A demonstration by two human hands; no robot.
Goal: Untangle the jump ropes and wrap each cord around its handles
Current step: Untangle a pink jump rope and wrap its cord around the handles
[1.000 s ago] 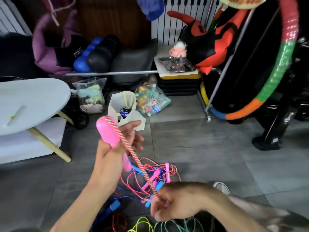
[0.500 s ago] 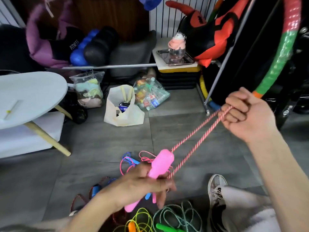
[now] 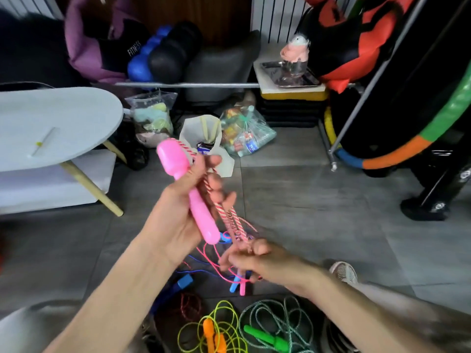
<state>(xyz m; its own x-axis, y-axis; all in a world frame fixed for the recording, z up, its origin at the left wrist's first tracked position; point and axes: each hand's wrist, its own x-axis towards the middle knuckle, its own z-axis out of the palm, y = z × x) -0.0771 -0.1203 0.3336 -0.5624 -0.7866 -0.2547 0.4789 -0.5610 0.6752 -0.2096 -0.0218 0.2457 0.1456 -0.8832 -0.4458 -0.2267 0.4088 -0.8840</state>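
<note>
My left hand (image 3: 178, 217) grips a pink jump-rope handle (image 3: 191, 192), held up at an angle with its thick end top left. A red-and-white striped cord (image 3: 226, 217) runs from that end through my fingers and down in folded strands. My right hand (image 3: 252, 261), blurred, pinches the lower end of those strands just below the handle. Under the hands a tangle of thin pink and blue cords (image 3: 211, 266) with small pink and blue handles (image 3: 238, 286) lies on the floor.
On the floor near me lie a yellow rope with orange handles (image 3: 214, 332) and a green rope with green handles (image 3: 270, 340). A low white table (image 3: 51, 123) stands left. Plastic bags (image 3: 244, 133), a hoop (image 3: 397, 154) and gym gear crowd the back. My shoe (image 3: 344, 272) is at right.
My right hand has come back from far right, down to just below the handle. My left hand has raised the pink handle and tilted it, and the striped cord now hangs folded along it.
</note>
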